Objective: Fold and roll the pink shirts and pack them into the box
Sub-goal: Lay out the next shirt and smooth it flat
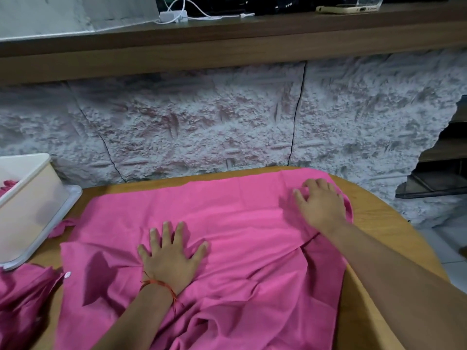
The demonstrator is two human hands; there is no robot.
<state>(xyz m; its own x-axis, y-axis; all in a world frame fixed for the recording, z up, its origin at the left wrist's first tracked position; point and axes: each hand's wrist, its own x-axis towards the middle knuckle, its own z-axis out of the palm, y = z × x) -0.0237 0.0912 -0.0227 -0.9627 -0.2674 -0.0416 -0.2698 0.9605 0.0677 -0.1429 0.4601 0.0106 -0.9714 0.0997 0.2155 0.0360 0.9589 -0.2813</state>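
Rough grey-white stone-look wall (227,122) fills the background, under a brown wooden shelf (227,34). Below it stands a rounded wooden desk (379,223).

1 pink shirt (227,210) lies spread across most of the desk, flat along its far edge and rumpled toward the near edge. A second pink shirt (22,304) lies bunched at the near left corner, touching the first. At the far left a white plastic box (27,198) stands on a flat pale lid (73,197). Some pink cloth (7,185) shows inside the box, and a small flap of the spread shirt lies just beside the lid.

Both of the 2 hands are on the spread shirt. The left hand (171,258) presses palm down on its middle left, with fingers straight and splayed wide and creases fanning out round it. The right hand (321,205) rests palm down on the far right corner, well apart from the left. Its fingers are loosely bent on the cloth and grip nothing, and the shirt's edge is curled up beside it.

On the shelf lie a pale phone (346,8) and a white charger (174,15) with a looped white cable (207,17). Small print on the dark things behind them is too blurred to read.

An orange thread bracelet (158,284) circles the left wrist. 1 pale button (67,274) shows at the spread shirt's left edge.
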